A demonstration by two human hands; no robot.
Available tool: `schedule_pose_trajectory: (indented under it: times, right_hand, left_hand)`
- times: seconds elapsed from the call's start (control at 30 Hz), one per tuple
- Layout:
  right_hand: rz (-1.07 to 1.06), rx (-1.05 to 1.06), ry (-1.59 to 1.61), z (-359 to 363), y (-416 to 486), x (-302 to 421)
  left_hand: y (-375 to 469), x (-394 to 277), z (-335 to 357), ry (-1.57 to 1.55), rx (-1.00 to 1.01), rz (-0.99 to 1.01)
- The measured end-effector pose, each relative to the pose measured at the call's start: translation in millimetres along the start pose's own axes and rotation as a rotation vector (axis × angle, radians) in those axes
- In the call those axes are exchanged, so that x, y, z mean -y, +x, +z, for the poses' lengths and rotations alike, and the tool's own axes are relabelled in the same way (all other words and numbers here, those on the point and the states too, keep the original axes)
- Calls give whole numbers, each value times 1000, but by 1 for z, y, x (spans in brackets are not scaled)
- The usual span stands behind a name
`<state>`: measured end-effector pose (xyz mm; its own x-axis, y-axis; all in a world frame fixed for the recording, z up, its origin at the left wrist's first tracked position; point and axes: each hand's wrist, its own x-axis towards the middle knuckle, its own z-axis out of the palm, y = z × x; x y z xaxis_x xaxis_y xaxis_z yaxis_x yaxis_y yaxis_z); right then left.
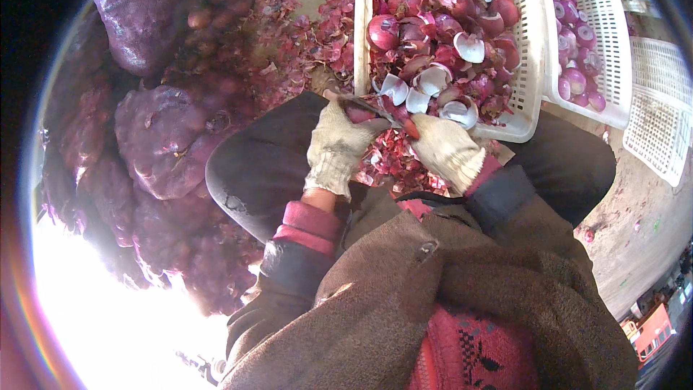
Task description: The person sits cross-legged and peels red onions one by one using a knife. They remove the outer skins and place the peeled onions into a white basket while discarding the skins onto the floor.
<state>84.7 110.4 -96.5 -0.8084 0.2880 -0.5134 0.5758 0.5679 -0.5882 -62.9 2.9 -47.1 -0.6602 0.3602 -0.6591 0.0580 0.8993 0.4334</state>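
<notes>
My left hand (344, 143), in a cream knitted glove, is closed around a red onion (358, 112), partly hidden by the fingers. My right hand (441, 146), in a similar glove, holds a small knife with its blade (391, 118) against the onion; the handle is mostly covered by the fingers. Both hands are between my knees, at the near edge of a white plastic crate (522, 132). Red onions (384, 32) with dry skins fill this crate, and several curved pieces of onion peel (432, 80) lie on top, pale side up.
Peeled onions (574, 80) sit in a second white crate (614, 65) to the right, beside further white crates (652, 138). Full purple mesh sacks (162, 141) are piled at the left. Loose onion skins (319, 38) cover the floor ahead and the ground between my legs.
</notes>
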Motion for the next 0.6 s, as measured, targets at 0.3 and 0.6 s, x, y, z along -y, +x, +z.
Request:
schedule_pose_trajectory:
  times: [0.3, 0.6]
  right_hand:
    - [-91, -23, -42, 13, -16, -26]
    - [237, 153, -116, -6, -27, -27]
  left_hand:
    - [14, 32, 9, -38, -50, 107]
    - [4, 50, 5, -295, 16, 215]
